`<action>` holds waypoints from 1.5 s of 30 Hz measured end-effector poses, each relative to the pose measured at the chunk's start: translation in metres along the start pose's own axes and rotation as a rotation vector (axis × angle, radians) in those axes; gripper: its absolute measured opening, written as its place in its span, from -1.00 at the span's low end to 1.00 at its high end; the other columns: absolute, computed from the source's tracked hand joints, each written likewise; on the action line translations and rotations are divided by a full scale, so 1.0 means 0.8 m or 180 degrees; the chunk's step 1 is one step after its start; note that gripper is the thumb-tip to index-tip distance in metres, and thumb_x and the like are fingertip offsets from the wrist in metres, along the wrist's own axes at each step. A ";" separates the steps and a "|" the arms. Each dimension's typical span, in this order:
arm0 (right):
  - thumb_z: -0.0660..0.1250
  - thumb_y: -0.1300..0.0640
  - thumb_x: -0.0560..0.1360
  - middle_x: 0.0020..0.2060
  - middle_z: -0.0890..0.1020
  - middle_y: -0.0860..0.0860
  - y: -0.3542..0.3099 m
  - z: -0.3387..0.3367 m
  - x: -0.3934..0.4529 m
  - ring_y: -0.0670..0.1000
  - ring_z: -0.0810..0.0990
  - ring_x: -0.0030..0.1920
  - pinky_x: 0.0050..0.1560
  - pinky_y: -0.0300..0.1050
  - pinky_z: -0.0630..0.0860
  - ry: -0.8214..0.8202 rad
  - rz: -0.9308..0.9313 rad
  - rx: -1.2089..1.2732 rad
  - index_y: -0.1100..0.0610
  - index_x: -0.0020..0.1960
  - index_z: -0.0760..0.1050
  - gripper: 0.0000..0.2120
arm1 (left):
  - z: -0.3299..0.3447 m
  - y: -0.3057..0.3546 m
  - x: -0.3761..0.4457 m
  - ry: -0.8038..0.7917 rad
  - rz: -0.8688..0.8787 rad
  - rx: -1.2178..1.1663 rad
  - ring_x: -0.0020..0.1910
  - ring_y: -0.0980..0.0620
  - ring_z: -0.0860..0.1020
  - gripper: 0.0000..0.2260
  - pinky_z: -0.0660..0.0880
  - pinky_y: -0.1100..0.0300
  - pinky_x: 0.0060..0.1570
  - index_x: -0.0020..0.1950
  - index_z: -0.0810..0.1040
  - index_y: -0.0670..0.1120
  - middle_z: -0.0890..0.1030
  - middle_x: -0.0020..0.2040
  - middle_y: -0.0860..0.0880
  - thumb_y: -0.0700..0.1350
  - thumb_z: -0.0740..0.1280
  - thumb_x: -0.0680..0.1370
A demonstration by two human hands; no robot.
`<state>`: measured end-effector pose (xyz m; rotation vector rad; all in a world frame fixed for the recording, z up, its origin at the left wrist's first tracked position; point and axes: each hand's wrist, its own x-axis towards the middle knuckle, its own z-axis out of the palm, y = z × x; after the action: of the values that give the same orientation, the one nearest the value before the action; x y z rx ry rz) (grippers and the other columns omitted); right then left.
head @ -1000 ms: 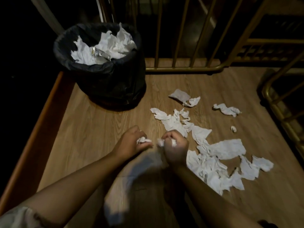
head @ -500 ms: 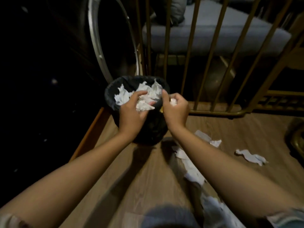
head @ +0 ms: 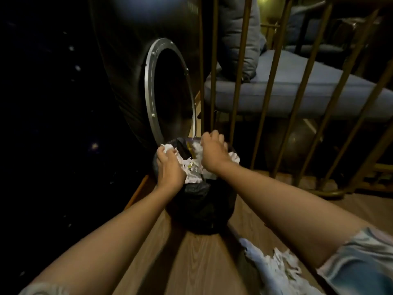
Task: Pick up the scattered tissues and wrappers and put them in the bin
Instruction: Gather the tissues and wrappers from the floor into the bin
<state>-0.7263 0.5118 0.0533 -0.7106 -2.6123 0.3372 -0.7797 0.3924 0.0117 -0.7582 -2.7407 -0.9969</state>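
Both hands over bin [head: 200,201]. Left hand [head: 170,167] pinched on tissue wad [head: 168,148]; right hand [head: 212,152] curled, contents can't be told. Fingers best spread w/ hands well inside rim.

a wooden floor [head: 204,262] fills the lower centre. brass railing bars [head: 238,86] stand upright across the upper right, a grey-blue cushioned seat [head: 308,90] behind them. a silver ring [head: 148,90] sits centre-left against darkness.
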 end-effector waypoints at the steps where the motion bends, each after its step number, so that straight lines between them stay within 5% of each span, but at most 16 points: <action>1: 0.28 0.30 0.47 0.31 0.33 0.18 0.002 0.008 0.001 0.21 0.31 0.31 0.32 0.09 0.34 -0.0361 -0.0026 -0.0093 0.18 0.34 0.32 -0.56 | 0.006 -0.006 0.000 -0.0012 -0.0043 0.0049 0.37 -0.21 0.29 -0.60 0.30 0.00 0.37 0.33 0.36 -0.13 0.14 0.48 -0.17 -0.24 0.27 0.50; 3: 0.21 0.21 0.53 0.41 0.30 0.20 0.005 0.023 -0.003 0.26 0.24 0.42 0.42 0.23 0.21 -0.1286 0.0066 -0.0324 0.17 0.40 0.31 -0.56 | 0.013 -0.012 0.004 -0.0336 -0.0042 0.0570 0.38 -0.18 0.33 -0.69 0.30 -0.03 0.37 0.25 0.51 -0.02 0.29 0.45 -0.13 -0.16 0.25 0.51; 5: 0.10 0.09 0.59 0.55 0.05 0.14 0.009 0.026 -0.014 0.27 -0.10 0.54 0.42 0.44 -0.21 -0.2115 0.0182 -0.0744 0.08 0.54 0.11 -0.47 | 0.012 -0.009 0.009 -0.0874 -0.0048 0.1134 0.43 -0.11 0.32 -0.70 0.12 -0.06 0.45 0.24 0.56 0.06 0.46 0.38 -0.08 -0.08 0.21 0.54; 8: -0.02 -0.05 0.63 0.56 -0.19 0.09 0.021 0.001 -0.020 0.27 -0.45 0.46 0.33 0.43 -0.45 -0.2241 0.0209 -0.1127 -0.03 0.58 -0.08 -0.45 | 0.010 -0.005 0.013 -0.1226 0.0025 0.1079 0.41 -0.07 0.37 -0.67 -0.08 -0.16 0.50 0.31 0.51 0.07 0.51 0.36 -0.04 -0.07 0.19 0.56; 13: 0.08 -0.07 0.60 0.57 -0.06 0.09 0.067 -0.049 -0.007 0.23 -0.33 0.52 0.43 0.36 -0.33 -0.1813 0.0057 -0.0679 -0.08 0.55 0.06 -0.46 | 0.001 0.004 0.006 -0.0431 0.0143 -0.0286 0.30 -0.11 0.50 -0.63 0.24 -0.13 0.44 0.29 0.53 0.00 0.60 0.25 -0.06 -0.18 0.23 0.49; 19: 0.22 0.15 0.54 0.56 0.05 0.08 0.133 -0.129 -0.051 0.18 -0.27 0.54 0.47 0.29 -0.25 -0.1556 -0.0493 -0.0599 -0.07 0.43 0.33 -0.53 | 0.001 0.069 -0.011 -0.0110 0.0818 -0.0270 0.41 -0.10 0.36 -0.67 0.20 -0.18 0.43 0.18 0.58 -0.03 0.45 0.37 -0.10 -0.20 0.30 0.43; 22: 0.22 0.23 0.50 0.47 0.32 0.08 0.173 -0.161 -0.092 0.13 0.04 0.55 0.52 0.22 -0.14 -0.1554 -0.0705 -0.0270 -0.01 0.36 0.44 -0.56 | 0.001 0.126 -0.025 -0.0171 0.1316 -0.0351 0.26 -0.10 0.47 -0.70 0.36 -0.04 0.34 0.14 0.61 -0.06 0.54 0.22 -0.08 -0.22 0.29 0.43; 24: 0.20 0.31 0.48 0.29 0.52 0.03 0.199 -0.179 -0.131 0.05 0.37 0.40 0.48 0.01 0.16 -0.1408 -0.0726 0.0063 0.05 0.30 0.50 -0.57 | 0.014 0.159 -0.038 -0.0561 0.1718 -0.0260 0.18 -0.07 0.50 -0.72 0.42 -0.06 0.27 0.12 0.60 0.00 0.55 0.13 -0.01 -0.18 0.29 0.44; 27: 0.16 0.34 0.49 0.15 0.60 -0.01 0.238 -0.190 -0.196 -0.09 0.55 0.11 0.15 -0.15 0.46 -0.1159 -0.0335 0.0568 0.04 0.24 0.53 -0.59 | 0.049 0.199 -0.078 -0.1246 0.2159 -0.0044 0.10 -0.05 0.54 -0.73 0.48 -0.03 0.18 0.16 0.58 -0.01 0.54 0.09 -0.03 -0.13 0.29 0.47; 33: 0.23 0.28 0.51 -0.04 0.67 0.02 0.338 -0.145 -0.334 -0.02 0.63 -0.03 0.04 -0.05 0.56 -0.1016 0.0376 0.1018 0.17 0.12 0.60 -0.75 | 0.144 0.212 -0.205 -0.2102 0.2479 -0.0214 0.04 -0.08 0.58 -0.76 0.52 0.05 0.07 0.12 0.60 -0.10 0.63 0.05 -0.10 -0.15 0.27 0.49; 37: 0.28 -0.05 0.50 0.01 0.66 0.05 0.379 -0.099 -0.447 0.04 0.58 0.08 0.10 -0.21 0.36 -0.0787 0.0827 0.0907 0.13 0.02 0.64 -0.70 | 0.195 0.182 -0.299 -0.2627 0.2455 -0.0482 -0.01 -0.04 0.57 -0.80 0.50 0.12 0.01 0.08 0.59 -0.11 0.62 0.01 -0.09 -0.15 0.30 0.48; 40: 0.37 -0.19 0.46 0.31 0.43 0.14 0.385 -0.062 -0.534 0.07 0.26 0.38 0.20 -0.26 0.14 -0.0376 0.1747 0.0723 0.04 0.21 0.53 -0.57 | 0.226 0.146 -0.377 -0.2888 0.1737 -0.0677 0.15 -0.02 0.51 -0.64 0.46 0.03 0.18 0.12 0.57 0.02 0.55 0.14 -0.03 0.21 0.30 0.45; 43: 0.15 -0.43 0.44 0.53 0.05 0.19 0.404 -0.020 -0.605 0.09 -0.13 0.53 0.46 0.11 -0.11 -0.0704 0.2718 0.0285 0.00 0.45 0.23 -0.26 | 0.242 0.110 -0.449 -0.2945 0.1196 -0.0462 0.47 -0.02 0.21 -0.41 0.31 -0.02 0.39 0.27 0.44 0.17 0.28 0.47 0.01 0.44 0.29 0.35; 45: -0.06 -0.49 0.44 0.50 0.13 0.27 0.418 0.001 -0.639 0.25 -0.06 0.53 0.46 0.34 -0.06 -0.0881 0.2855 -0.0090 0.08 0.47 0.21 -0.17 | 0.245 0.088 -0.483 -0.2826 0.1129 -0.0461 0.51 -0.04 0.18 -0.35 0.35 -0.02 0.38 0.33 0.41 0.21 0.22 0.53 -0.02 0.48 0.27 0.32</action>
<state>-0.1821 0.5234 -0.2236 -1.9418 -2.3670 0.6831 -0.4004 0.4024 -0.2093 -2.0397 -2.9870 -0.9269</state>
